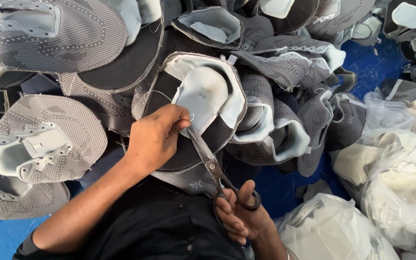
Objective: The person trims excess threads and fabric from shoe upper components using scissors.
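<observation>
Your right hand (239, 216) gripped dark metal scissors (213, 163) by the loops. Blades reached your left hand (157, 137) fingertips, which pinched the grey knit shoe upper (203, 96). Soft, light, floppy; pinch beside the cut. Grey pile (285, 72) beyond.

Bright, even light falls from above, so shadows are soft and lie only in the folds of the grey knitted shoe uppers (49, 38). The clear plastic bags of pale foam pieces (400, 188) glare slightly at right. Focus is sharp centrally; the edges bend and soften.
</observation>
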